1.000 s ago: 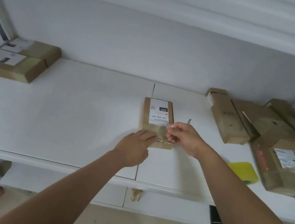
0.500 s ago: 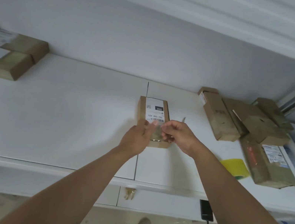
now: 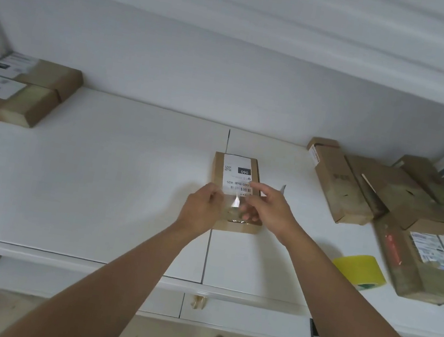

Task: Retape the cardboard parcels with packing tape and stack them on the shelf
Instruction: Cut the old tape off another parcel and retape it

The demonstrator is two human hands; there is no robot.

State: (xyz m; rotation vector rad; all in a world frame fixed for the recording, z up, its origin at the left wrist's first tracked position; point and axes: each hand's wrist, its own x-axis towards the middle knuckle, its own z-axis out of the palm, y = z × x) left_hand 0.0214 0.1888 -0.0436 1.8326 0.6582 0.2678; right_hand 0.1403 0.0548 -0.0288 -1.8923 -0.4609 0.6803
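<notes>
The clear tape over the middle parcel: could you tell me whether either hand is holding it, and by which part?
Both appear to: the left hand pinches the clear tape strip at its left end, the right hand at its right end, above the labelled parcel.

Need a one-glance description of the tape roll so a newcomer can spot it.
Start at the white shelf and go to its right end, where a pile of cardboard parcels lies. The tape roll sits near the front edge, just left of the nearest parcel in that pile. It is the only yellow, round thing; everything around it is brown and boxy.
</notes>
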